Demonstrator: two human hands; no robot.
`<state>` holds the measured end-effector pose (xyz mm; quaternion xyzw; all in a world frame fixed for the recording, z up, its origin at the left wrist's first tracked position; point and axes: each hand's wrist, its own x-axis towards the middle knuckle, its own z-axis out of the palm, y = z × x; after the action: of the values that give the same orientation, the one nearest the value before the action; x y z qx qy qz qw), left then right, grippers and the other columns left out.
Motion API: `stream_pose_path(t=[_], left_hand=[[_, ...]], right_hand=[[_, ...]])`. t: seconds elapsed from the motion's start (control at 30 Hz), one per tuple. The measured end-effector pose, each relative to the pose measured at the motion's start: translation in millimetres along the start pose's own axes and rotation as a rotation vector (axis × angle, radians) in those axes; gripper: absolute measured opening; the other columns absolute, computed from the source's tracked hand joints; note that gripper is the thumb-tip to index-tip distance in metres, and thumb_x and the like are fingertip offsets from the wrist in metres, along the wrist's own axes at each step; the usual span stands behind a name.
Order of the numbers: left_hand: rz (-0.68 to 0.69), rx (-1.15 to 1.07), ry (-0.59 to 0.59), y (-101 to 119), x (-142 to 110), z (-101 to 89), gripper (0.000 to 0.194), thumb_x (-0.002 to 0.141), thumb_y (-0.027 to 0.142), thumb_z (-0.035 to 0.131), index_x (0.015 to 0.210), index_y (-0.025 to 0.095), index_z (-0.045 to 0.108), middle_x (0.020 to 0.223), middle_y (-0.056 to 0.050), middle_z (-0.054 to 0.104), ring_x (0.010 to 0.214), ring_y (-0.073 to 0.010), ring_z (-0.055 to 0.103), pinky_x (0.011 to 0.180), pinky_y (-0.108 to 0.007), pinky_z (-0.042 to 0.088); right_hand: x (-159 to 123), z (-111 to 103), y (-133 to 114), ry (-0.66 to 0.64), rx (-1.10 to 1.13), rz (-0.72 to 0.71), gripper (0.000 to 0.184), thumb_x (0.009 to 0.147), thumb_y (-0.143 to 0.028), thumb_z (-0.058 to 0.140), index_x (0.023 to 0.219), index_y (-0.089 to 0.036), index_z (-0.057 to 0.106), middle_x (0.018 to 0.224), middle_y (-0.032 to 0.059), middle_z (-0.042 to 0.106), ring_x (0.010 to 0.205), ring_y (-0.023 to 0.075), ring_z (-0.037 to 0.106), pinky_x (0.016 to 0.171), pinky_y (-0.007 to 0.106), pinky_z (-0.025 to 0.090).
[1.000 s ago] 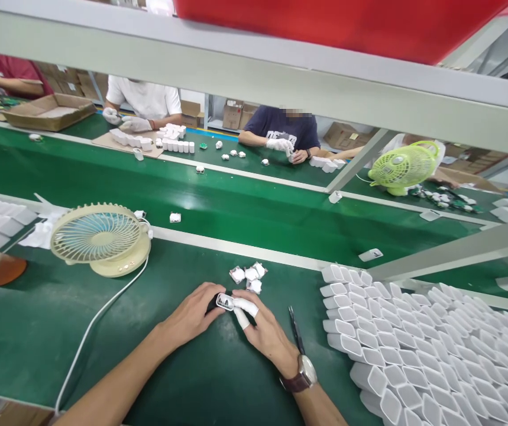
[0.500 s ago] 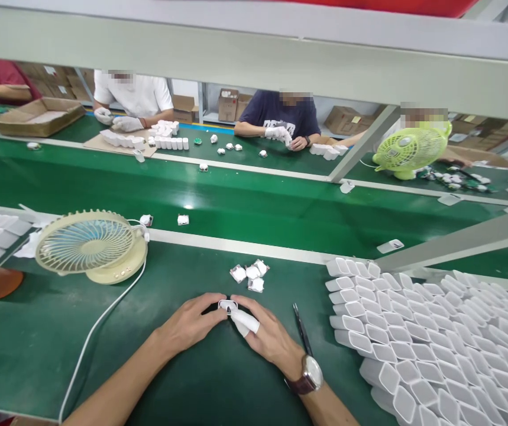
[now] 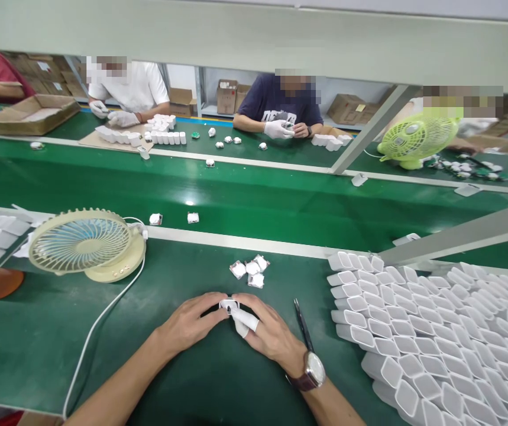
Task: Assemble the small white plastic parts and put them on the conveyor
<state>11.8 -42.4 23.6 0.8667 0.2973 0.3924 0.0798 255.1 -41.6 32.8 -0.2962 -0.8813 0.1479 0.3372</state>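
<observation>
Back from the far edge of the green worktop (image 3: 191, 390), a small white housing (image 3: 223, 304) sits between both hands, its open end showing a dark bit inside. The left hand (image 3: 189, 324) has its grip closed on the housing's left side, thumb and fingertips touching it; the right hand (image 3: 271, 332) grasps the other side, with white finger covers (image 3: 247, 320) on some of its digits. Just beyond the hands, toward the far edge, lies a cluster of small white parts (image 3: 252, 269). Black tweezers (image 3: 302, 324) lie beside the right hand, their rear end reaching the wristwatch (image 3: 316, 368). Rows of white shells (image 3: 417, 328), packed together, cover the right side from the far edge nearly to the near right corner. Close to the far edge on the left stands a cream fan (image 3: 87, 242), its white cable (image 3: 89, 337) running toward the near edge.
</observation>
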Motion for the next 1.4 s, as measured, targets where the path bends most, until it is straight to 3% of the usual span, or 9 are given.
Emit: stream_pose_path(t=[0.2, 0.4, 0.63, 0.97, 1.07, 1.17, 1.27, 1.4], left_hand=[[-0.036, -0.031, -0.002, 3.2, 1.9, 0.1, 0.03, 0.098, 0.006, 0.063, 0.124, 0.02, 0.067, 0.123, -0.01, 0.073, 0.113, -0.024, 0.074, 0.099, -0.037, 0.064], [-0.212, -0.234, 0.049, -0.1, 1.0, 6.8, 0.019, 0.101, 0.021, 0.064, 0.12, 0.02, 0.058, 0.114, -0.011, 0.077, 0.107, -0.0227, 0.077, 0.091, -0.034, 0.067], [-0.201, -0.269, 0.139, -1.9, 0.1, 10.3, 0.025, 0.101, 0.022, 0.065, 0.12, 0.023, 0.05, 0.115, -0.009, 0.077, 0.107, -0.0207, 0.078, 0.086, -0.029, 0.067], [-0.185, -0.193, 0.04, -0.8, 0.2, 8.4, 0.023, 0.1, 0.015, 0.064, 0.122, 0.021, 0.067, 0.122, -0.012, 0.07, 0.111, -0.023, 0.073, 0.098, -0.037, 0.063], [-0.319, -0.342, 0.061, 1.5, 3.6, 8.2, 0.023, 0.098, 0.025, 0.069, 0.121, 0.022, 0.071, 0.127, -0.014, 0.067, 0.112, -0.0256, 0.071, 0.092, -0.037, 0.064], [-0.504, -0.682, 0.027, 4.8, 7.0, 9.9, 0.049, 0.087, 0.042, 0.082, 0.129, 0.021, 0.068, 0.13, -0.017, 0.065, 0.108, -0.0277, 0.071, 0.084, -0.038, 0.065], [-0.667, -0.955, 0.071, 7.7, 8.0, 15.1, 0.059, 0.081, 0.046, 0.087, 0.129, 0.018, 0.067, 0.112, -0.014, 0.073, 0.092, -0.0234, 0.074, 0.08, -0.037, 0.065], [-0.828, -0.99, 0.167, 8.4, 8.1, 22.1, 0.056, 0.076, 0.045, 0.09, 0.119, 0.015, 0.071, 0.084, -0.006, 0.074, 0.072, -0.018, 0.071, 0.067, -0.032, 0.064]], right_hand=[[1.5, 0.6, 1.1, 0.01, 0.022, -0.009, 0.045, 0.103, -0.013, 0.054, 0.147, -0.021, 0.047, 0.13, 0.0171, 0.066, 0.117, 0.0285, 0.069, 0.092, 0.043, 0.065], [1.7, 2.8, 1.0, 0.073, 0.039, 0.0, 0.047, 0.1, -0.01, 0.058, 0.144, -0.021, 0.05, 0.13, 0.0172, 0.066, 0.118, 0.0285, 0.069, 0.094, 0.043, 0.064], [3.6, 5.7, -0.9, 0.099, 0.082, 0.046, 0.05, 0.098, -0.009, 0.059, 0.145, -0.022, 0.048, 0.127, 0.015, 0.068, 0.119, 0.0262, 0.069, 0.096, 0.041, 0.063], [8.9, 5.3, -4.5, 0.124, 0.221, 0.121, 0.032, 0.099, -0.01, 0.057, 0.128, -0.023, 0.061, 0.126, 0.0134, 0.067, 0.12, 0.0234, 0.067, 0.101, 0.04, 0.059], [9.6, 12.7, -3.8, 0.198, 0.432, 0.289, 0.02, 0.1, -0.02, 0.058, 0.12, -0.023, 0.064, 0.124, 0.0119, 0.067, 0.112, 0.0215, 0.07, 0.095, 0.036, 0.061], [9.1, 19.7, -2.2, 0.22, 0.666, 0.49, 0.02, 0.101, -0.035, 0.06, 0.116, -0.023, 0.066, 0.116, 0.0093, 0.07, 0.101, 0.0203, 0.073, 0.085, 0.032, 0.063], [7.6, 20.9, -2.0, 0.185, 0.793, 0.623, 0.03, 0.1, -0.047, 0.063, 0.116, -0.023, 0.07, 0.106, 0.0067, 0.075, 0.094, 0.0209, 0.074, 0.083, 0.035, 0.064], [6.9, 17.9, -5.0, 0.179, 0.94, 0.681, 0.042, 0.095, -0.056, 0.067, 0.121, -0.023, 0.071, 0.108, 0.0076, 0.076, 0.097, 0.0226, 0.074, 0.091, 0.041, 0.061]])
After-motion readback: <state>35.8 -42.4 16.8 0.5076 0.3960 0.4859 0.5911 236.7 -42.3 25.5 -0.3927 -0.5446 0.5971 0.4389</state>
